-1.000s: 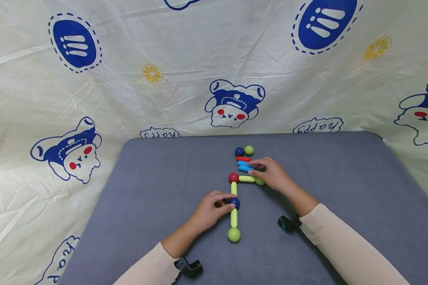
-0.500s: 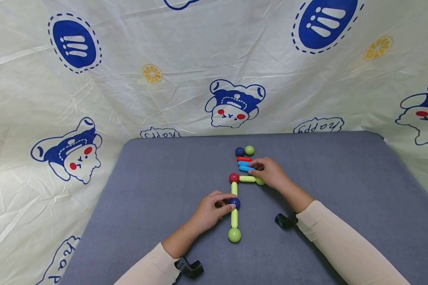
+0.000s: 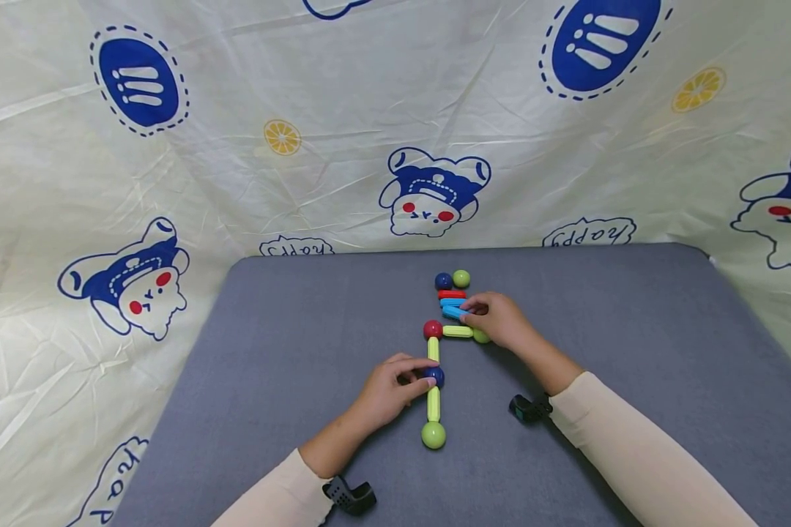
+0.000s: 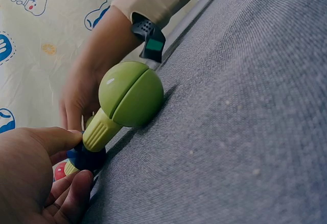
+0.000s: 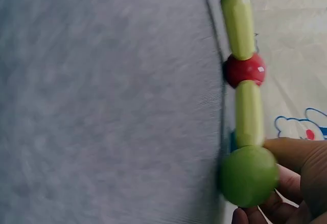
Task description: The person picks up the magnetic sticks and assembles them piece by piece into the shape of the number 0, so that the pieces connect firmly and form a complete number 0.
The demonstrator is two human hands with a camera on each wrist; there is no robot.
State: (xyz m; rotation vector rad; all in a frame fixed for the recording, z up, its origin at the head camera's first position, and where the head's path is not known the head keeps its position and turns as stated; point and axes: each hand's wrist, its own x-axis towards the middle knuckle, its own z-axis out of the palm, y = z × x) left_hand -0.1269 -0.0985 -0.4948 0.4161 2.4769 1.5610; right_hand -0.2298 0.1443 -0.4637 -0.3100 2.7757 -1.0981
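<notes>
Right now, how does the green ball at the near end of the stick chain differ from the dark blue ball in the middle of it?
The green ball looks larger than the dark blue ball. The green ball caps the chain's near end with one yellow-green stick joined; the dark blue ball sits between two sticks. The left hand pinches the dark blue ball, while the green ball lies untouched. Both rest on the grey mat.

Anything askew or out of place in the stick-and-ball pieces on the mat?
One thing: the light blue stick under the right hand sits slanted, while the blue stick and red stick behind it lie level. The chain the left hand holds at the dark blue ball looks straight. Nothing looks damaged.
</notes>
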